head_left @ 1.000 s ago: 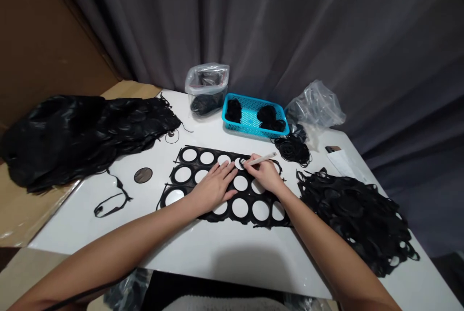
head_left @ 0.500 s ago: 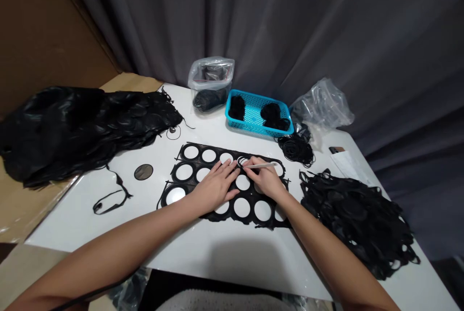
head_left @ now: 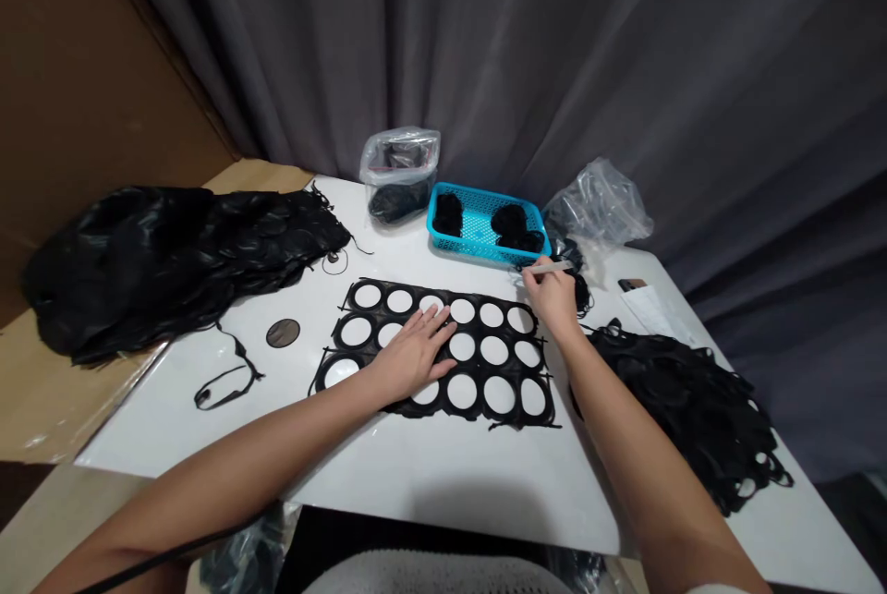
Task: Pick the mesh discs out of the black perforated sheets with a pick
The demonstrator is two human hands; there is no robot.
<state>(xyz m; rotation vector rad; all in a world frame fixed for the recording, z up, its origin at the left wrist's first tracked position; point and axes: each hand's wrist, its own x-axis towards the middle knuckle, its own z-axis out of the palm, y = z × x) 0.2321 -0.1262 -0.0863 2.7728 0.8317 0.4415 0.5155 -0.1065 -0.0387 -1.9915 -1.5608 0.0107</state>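
A black sheet with rows of round holes lies flat on the white table. My left hand rests on it with the fingers spread, holding nothing. Beyond the sheet's far right corner, my right hand is closed on a thin pale stick-like tool. That hand is over the near right corner of the blue basket, beside a pile of thin black rings that it partly covers. Several black bundles sit in the basket.
At the left lies a large heap of black sheets, with a dark disc and a black strip loop nearby. Black scrap is piled at the right. Plastic bags and a clear container stand along the back.
My right hand has moved from the sheet up and right to the basket's near right corner, still with the tool. My left hand stays on the sheet. The view has shifted slightly.
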